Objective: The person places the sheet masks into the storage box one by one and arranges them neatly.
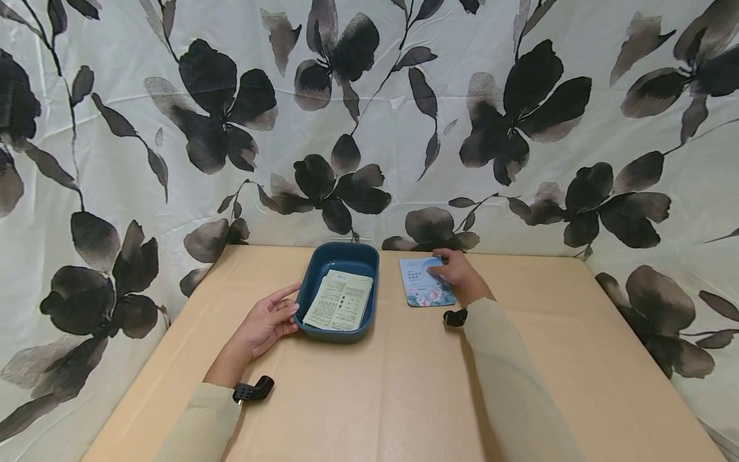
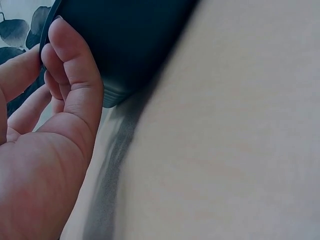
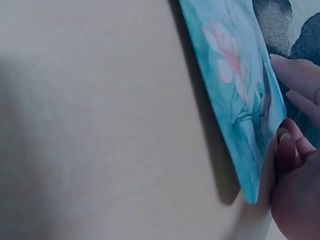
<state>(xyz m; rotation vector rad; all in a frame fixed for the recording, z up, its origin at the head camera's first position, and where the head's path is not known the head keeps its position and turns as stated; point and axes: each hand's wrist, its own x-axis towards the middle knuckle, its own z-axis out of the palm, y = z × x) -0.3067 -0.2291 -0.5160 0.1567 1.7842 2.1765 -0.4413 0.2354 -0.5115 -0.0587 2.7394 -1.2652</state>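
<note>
A dark blue plastic box (image 1: pixel 374 282) stands left of centre on the table, holding a small overlapping stack of cream packets (image 1: pixel 339 300) covered in print. My left hand (image 1: pixel 268 322) grips the box's left side, its fingertips at the rim and outer wall (image 2: pixel 120 45). To the right of the box, my right hand (image 1: pixel 460 276) pinches the right edge of a flat blue packet (image 1: pixel 420 282) with printed characters and pink flowers. From the right wrist, the packet (image 3: pixel 235 80) shows a pink bloom and is tilted, with a dark shadow beside it.
The light wooden-coloured table (image 1: pixel 346 410) has its far edge just behind the box and packet. A white cloth (image 1: pixel 404 154) with dark flowers hangs behind and along both sides. A black band (image 1: pixel 254 389) sits on the left wrist, another (image 1: pixel 455 317) on the right.
</note>
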